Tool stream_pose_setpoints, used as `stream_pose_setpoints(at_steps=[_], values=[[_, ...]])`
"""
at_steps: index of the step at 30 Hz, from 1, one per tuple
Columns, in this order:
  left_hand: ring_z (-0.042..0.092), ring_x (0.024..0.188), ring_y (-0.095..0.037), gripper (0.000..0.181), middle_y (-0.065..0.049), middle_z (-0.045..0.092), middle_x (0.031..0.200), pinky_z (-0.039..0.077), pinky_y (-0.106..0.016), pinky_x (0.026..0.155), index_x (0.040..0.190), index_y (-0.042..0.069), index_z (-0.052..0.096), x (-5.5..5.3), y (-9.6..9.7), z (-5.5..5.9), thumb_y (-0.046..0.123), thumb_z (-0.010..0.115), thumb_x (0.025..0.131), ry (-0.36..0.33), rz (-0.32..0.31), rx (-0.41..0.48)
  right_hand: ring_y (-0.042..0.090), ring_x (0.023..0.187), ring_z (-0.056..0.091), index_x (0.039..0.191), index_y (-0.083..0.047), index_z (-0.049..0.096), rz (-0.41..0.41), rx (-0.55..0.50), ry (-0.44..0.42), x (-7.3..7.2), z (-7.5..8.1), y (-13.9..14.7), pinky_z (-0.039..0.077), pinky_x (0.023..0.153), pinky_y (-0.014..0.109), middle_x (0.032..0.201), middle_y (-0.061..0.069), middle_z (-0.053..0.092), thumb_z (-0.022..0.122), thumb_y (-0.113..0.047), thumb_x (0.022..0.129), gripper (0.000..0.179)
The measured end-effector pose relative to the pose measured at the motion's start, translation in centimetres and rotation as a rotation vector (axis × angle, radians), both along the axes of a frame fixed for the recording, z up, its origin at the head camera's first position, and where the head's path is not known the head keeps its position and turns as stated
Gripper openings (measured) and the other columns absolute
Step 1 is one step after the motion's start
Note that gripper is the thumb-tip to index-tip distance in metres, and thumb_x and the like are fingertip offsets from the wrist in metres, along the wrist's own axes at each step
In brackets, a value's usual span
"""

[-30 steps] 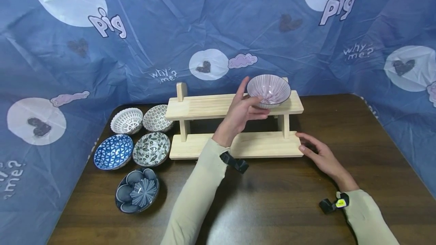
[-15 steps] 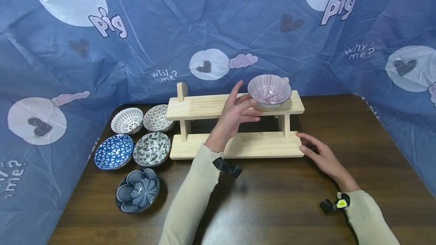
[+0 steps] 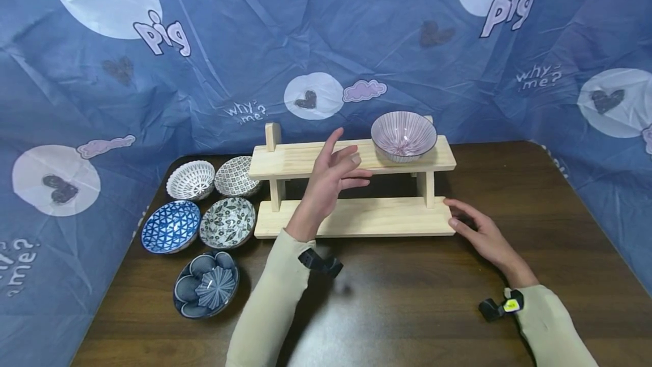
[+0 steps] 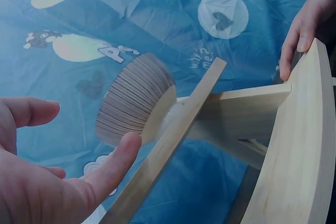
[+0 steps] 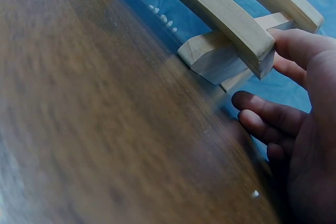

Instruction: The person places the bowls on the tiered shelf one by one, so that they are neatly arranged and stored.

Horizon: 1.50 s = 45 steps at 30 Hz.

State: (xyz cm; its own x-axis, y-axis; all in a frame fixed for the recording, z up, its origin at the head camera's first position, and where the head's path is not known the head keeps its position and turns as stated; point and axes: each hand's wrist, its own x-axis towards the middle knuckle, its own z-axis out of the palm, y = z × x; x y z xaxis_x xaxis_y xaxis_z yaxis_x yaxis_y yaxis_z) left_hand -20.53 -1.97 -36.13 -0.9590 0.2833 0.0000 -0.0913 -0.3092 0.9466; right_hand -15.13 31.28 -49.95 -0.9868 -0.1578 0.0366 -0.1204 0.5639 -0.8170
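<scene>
A pale bowl with thin purple stripes [image 3: 404,136] stands upright near the right end of the upper board of a two-tier wooden shelf [image 3: 305,160]. My left hand [image 3: 327,181] is in front of the shelf, left of the bowl, with fingers spread and nothing held. In the left wrist view, the striped bowl [image 4: 137,100] shows beyond the fingertips, apart from them. My right hand [image 3: 481,237] touches the right end of the lower board with thumb and forefinger. The right wrist view shows those fingers at the board's end [image 5: 257,51], the others loosely bent below.
Left of the shelf are a white ribbed bowl [image 3: 190,180], a grey-patterned bowl [image 3: 235,176], a blue-and-white bowl [image 3: 170,227] and a green leaf-patterned bowl [image 3: 227,223]. Nearer sits a dark blue flower bowl [image 3: 206,286]. A blue printed cloth [image 3: 229,44] hangs behind the brown table [image 3: 397,304].
My left hand has let go of the striped bowl and drawn back to the left, leaving it on the upper board. The right hand stays at the lower board's end.
</scene>
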Motion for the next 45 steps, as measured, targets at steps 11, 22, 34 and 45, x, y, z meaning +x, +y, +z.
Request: stream_pose_setpoints(at_steps=[11, 22, 34, 45], values=[[0.074, 0.081, -0.014, 0.076, -0.023, 0.037, 0.156, 0.064, -0.034, 0.081, 0.16, 0.024, 0.018, 1.8, -1.8, 0.1, 0.004, 0.053, 0.096, 0.018, 0.007, 0.023, -0.014, 0.11, 0.043, 0.15, -0.014, 0.045, 0.002, 0.0, -0.012, 0.0, 0.2, -0.1, 0.04, 0.091, 0.023, 0.151, 0.015, 0.049, 0.052, -0.034, 0.105, 0.05], [0.074, 0.081, -0.014, 0.075, -0.027, 0.034, 0.155, 0.064, -0.032, 0.078, 0.161, 0.02, 0.016, 3.2, -3.8, -0.3, 0.0, 0.05, 0.097, 0.028, 0.021, 0.04, -0.012, 0.111, 0.043, 0.15, -0.013, 0.045, 0.0, 0.004, -0.011, 0.1, 0.1, 0.0, 0.04, 0.09, 0.019, 0.15, 0.016, 0.049, 0.051, -0.034, 0.105, 0.05], [0.075, 0.083, -0.016, 0.076, -0.027, 0.037, 0.153, 0.064, -0.032, 0.081, 0.161, 0.018, 0.016, 4.7, -5.8, -0.9, -0.001, 0.05, 0.096, 0.033, 0.044, -0.01, -0.014, 0.11, 0.042, 0.149, -0.01, 0.045, 0.001, -0.002, -0.002, 0.0, 0.0, 0.0, 0.04, 0.093, 0.023, 0.151, 0.019, 0.047, 0.05, -0.033, 0.105, 0.05], [0.075, 0.085, -0.015, 0.075, -0.026, 0.038, 0.154, 0.064, -0.032, 0.082, 0.161, 0.017, 0.015, 5.7, -7.7, -1.4, -0.002, 0.049, 0.097, 0.023, 0.057, -0.06, -0.012, 0.113, 0.042, 0.149, -0.011, 0.045, 0.002, 0.008, -0.002, -0.1, -0.1, 0.0, 0.039, 0.097, 0.032, 0.154, 0.018, 0.045, 0.051, -0.033, 0.105, 0.05]])
